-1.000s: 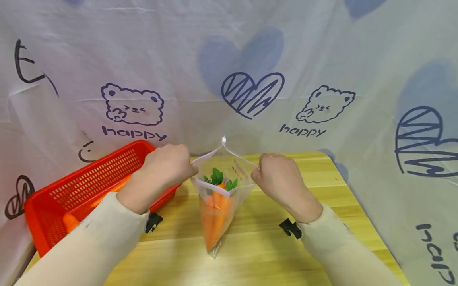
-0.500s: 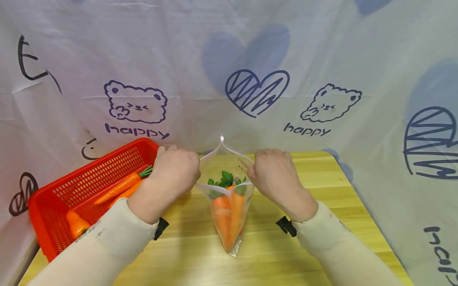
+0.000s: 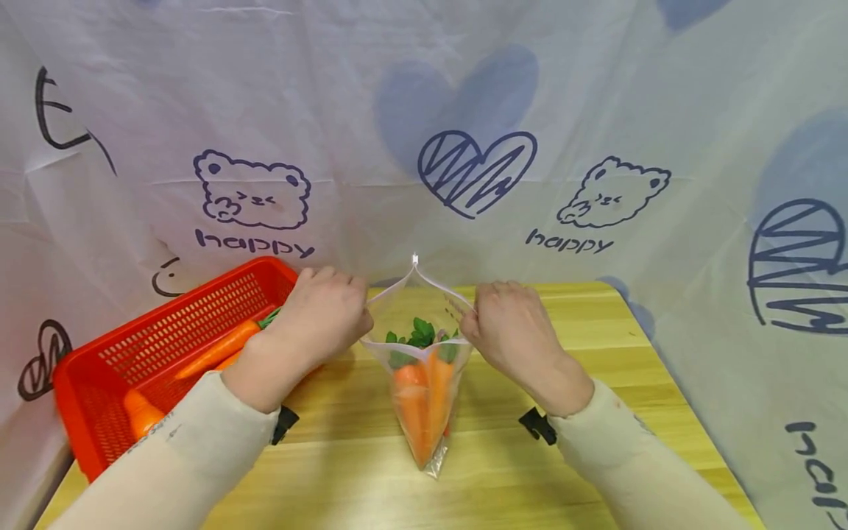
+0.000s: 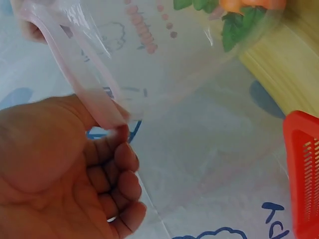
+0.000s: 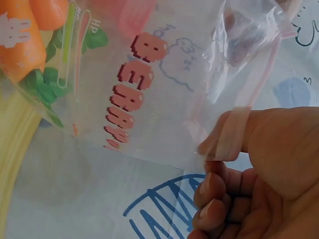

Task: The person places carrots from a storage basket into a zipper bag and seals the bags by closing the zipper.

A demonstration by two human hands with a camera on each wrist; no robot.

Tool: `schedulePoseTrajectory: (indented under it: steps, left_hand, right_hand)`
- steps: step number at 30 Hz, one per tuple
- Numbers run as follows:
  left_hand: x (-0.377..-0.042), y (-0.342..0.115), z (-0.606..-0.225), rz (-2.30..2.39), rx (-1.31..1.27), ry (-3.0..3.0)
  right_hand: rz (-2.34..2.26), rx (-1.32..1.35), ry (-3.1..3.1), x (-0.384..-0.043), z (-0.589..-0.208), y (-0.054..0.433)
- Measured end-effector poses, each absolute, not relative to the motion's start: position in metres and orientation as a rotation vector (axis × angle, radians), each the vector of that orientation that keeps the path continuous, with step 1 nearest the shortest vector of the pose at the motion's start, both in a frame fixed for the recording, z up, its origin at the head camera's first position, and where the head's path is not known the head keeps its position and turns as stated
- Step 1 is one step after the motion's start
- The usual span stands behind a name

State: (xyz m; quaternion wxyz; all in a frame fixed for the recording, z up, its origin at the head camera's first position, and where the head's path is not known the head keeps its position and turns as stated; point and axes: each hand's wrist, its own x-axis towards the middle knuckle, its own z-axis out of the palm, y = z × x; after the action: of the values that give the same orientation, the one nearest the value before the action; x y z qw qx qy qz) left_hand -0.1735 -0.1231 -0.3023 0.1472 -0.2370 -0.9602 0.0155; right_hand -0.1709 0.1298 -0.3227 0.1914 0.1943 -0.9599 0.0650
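Note:
A clear zip bag (image 3: pixel 424 353) with a pale pink zip edge hangs between my two hands, its mouth spread apart. Inside it lie carrots (image 3: pixel 414 412) with green leafy tops (image 3: pixel 420 333), tips toward the bag's bottom. My left hand (image 3: pixel 324 309) pinches one corner of the mouth; the left wrist view shows thumb and forefinger on the pink strip (image 4: pixel 94 99), the other fingers curled. My right hand (image 3: pixel 513 331) pinches the opposite corner, thumb over the strip (image 5: pixel 249 102). Red printed letters (image 5: pixel 132 89) show on the film in the right wrist view. A white slider (image 3: pixel 415 259) sits at the far peak.
A red plastic basket (image 3: pixel 179 316) with slotted walls stands at the left of the wooden table (image 3: pixel 503 471), holding several loose carrots (image 3: pixel 221 350). My left forearm partly covers it. A white printed cloth (image 3: pixel 371 110) hangs behind the table.
The bag's lower end has swung slightly right and its carrots show more squarely. My left hand has shifted a little right. Both hands keep their pinch on the bag.

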Motion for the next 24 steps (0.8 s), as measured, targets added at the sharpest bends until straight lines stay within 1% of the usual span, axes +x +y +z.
schedulePoseTrajectory:
  steps: [9,14,19,24]
  left_hand:
    - [-0.176,-0.134,-0.299,-0.044,-0.727,-2.721]
    - [-0.174,-0.146,-0.291,-0.193,-0.649,-2.826]
    - [-0.173,-0.169,-0.287,-0.234,-0.561,-2.869]
    - [-0.176,-0.205,-0.301,-0.174,-0.508,-2.938]
  right_hand:
    - [0.353,0.443,-2.789,-0.171,-0.323,0.125]
    - [0.384,0.436,-2.795,-0.168,-0.321,0.125]
    - [0.415,0.409,-2.808,-0.165,-0.32,0.126]
    - [0.428,0.392,-2.821,-0.165,-0.319,0.125]
